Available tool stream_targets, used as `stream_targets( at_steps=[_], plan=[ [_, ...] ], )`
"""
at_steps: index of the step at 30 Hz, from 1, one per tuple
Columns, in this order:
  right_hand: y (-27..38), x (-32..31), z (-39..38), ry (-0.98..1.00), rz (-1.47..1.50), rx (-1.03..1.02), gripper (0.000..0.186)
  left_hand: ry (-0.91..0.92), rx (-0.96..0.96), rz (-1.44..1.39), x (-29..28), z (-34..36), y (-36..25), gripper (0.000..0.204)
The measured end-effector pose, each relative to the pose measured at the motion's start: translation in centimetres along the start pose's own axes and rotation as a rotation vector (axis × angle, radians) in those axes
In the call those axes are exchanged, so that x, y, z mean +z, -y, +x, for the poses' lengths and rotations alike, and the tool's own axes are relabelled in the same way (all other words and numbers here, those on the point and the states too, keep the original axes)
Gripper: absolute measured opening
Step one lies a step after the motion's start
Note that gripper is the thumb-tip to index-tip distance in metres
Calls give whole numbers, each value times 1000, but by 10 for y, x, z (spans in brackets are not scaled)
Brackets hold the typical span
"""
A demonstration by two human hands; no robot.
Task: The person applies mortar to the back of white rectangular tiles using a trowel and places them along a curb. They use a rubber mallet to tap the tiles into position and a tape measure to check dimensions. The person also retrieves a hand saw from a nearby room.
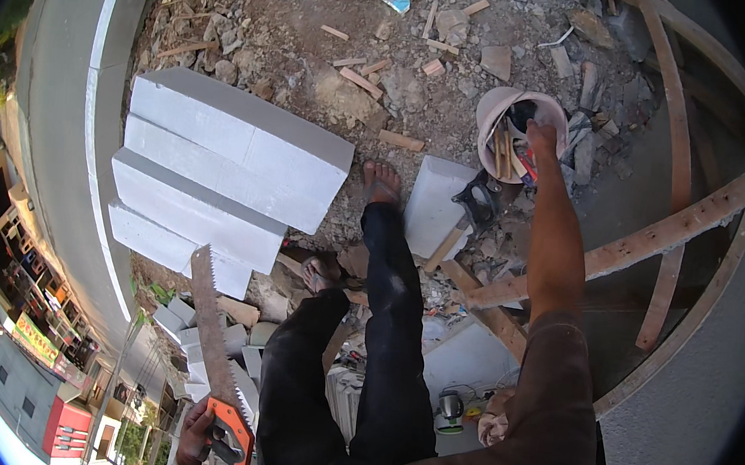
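My left hand grips a hand saw by its orange and black handle. The saw's rusty, toothed blade points away from me, its tip in front of the pale blocks. At the right, my outstretched right hand reaches into a pinkish bucket. Its fingers look closed beside a black object, but what they hold is too small to make out. Wooden-handled tools and a red-handled tool stand in the bucket.
Beside my foot lies a flat white block, with a black-headed tool by it. Nailed wooden beams cross the right side. Rubble and wood scraps cover the ground ahead. A road runs along the left.
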State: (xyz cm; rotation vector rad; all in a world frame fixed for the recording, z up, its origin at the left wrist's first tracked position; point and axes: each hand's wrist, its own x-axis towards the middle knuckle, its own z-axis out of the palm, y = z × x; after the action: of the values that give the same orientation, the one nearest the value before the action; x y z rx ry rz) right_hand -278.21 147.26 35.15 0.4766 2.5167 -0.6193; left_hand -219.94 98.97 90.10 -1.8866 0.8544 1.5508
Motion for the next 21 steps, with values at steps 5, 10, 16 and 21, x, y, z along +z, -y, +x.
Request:
stream_targets(
  at_steps=[5,10,16,21],
  plan=[
    [2,51,43,151,322,77,43,-143,-122,-70,15,-9,-9,42],
    [-40,28,75,93,-229,-335,48,-75,-190,-62,28,3,-21,41],
    [9,23,-28,-271,-19,-114,89,-102,-129,-62,55,-37,-9,43],
    [-23,-61,-108,-169,-89,-250,82,-40,-38,-6,21,-56,24,47]
  ],
)
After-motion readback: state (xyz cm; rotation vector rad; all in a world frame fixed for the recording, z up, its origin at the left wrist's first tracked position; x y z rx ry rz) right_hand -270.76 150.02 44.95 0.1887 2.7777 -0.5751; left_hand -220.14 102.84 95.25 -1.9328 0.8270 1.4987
